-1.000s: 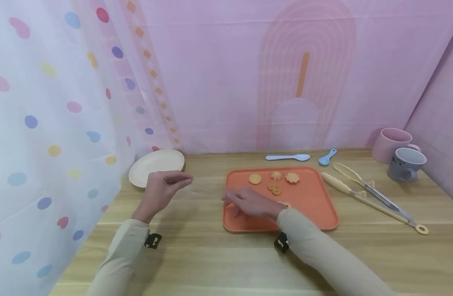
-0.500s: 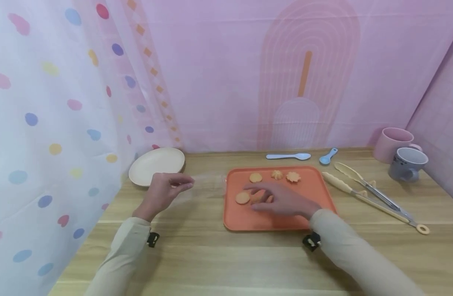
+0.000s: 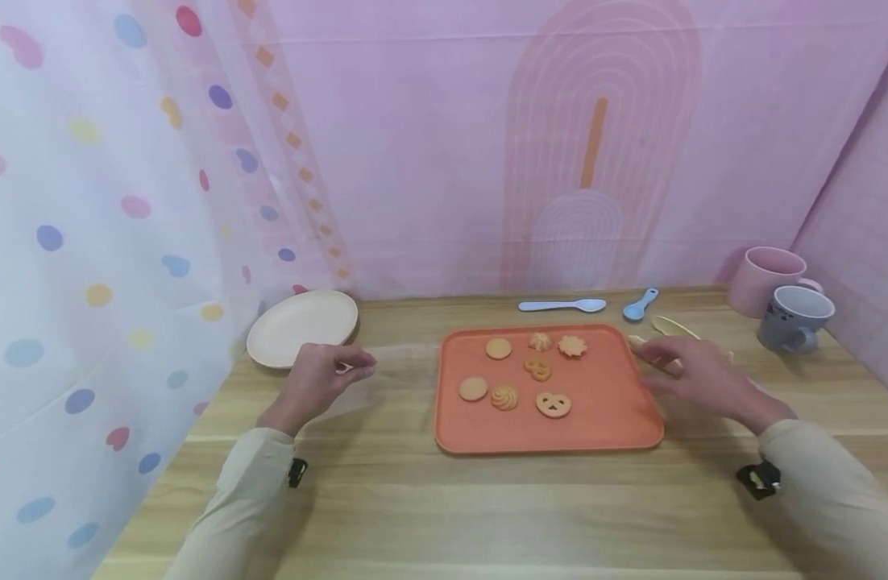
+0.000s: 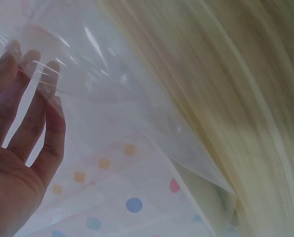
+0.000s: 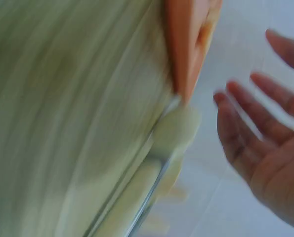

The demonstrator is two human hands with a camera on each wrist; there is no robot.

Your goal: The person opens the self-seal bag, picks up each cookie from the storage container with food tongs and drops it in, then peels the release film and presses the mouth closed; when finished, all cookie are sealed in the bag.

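My left hand (image 3: 317, 383) pinches a clear plastic bag (image 4: 117, 79) between thumb and fingertips, left of the orange tray (image 3: 611, 423). The bag spreads thin and see-through over the table toward the tray's left edge. Past the tray's right edge, my right hand (image 3: 705, 383) hovers over the cream-tipped tongs (image 3: 672, 326), hiding much of them in the head view. Its fingers are spread and relaxed, holding nothing. In the right wrist view the tongs (image 5: 137, 192) lie blurred beside that hand, apart from its fingers.
Several cookies lie on the tray, among them a face-shaped cookie (image 3: 553, 404) and a swirl cookie (image 3: 504, 398). Behind stand a white plate (image 3: 302, 322), a long spoon (image 3: 560, 306), a small blue spoon (image 3: 641, 304), a pink mug (image 3: 763, 282) and a grey mug (image 3: 795, 318).
My right hand has moved right, from the tray's left side across the cookies to over the tongs. The left hand stays nearly where it was, pinching the bag.
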